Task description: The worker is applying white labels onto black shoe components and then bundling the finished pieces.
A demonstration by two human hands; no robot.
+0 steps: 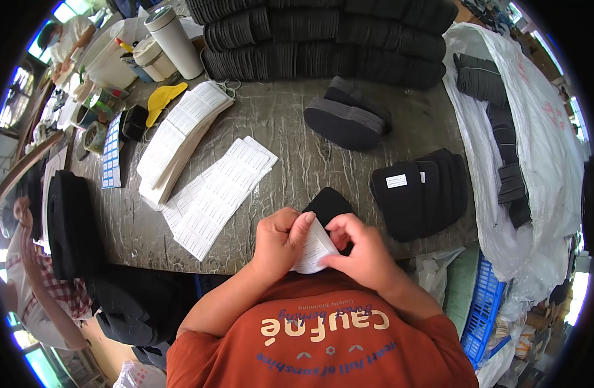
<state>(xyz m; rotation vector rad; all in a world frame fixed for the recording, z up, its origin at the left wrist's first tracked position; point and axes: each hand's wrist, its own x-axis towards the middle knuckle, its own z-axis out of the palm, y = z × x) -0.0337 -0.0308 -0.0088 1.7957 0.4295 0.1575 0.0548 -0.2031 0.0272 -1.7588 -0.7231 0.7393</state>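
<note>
Close to my body, my left hand is closed on a white label sheet, thumb pressed on its upper end. My right hand pinches the same sheet at its right edge. Just beyond my fingers lies a flat black pad, partly hidden by my hands. To the right, overlapping black pads lie in a pile, and white labels show on two of them. Loose printed label sheets are fanned out to the left, beside a thick stack of label sheets.
Bundled black pads are piled along the back, with a smaller stack before them. A white plastic sack holds more at right. A tumbler and tubs stand back left. Another person is at far left.
</note>
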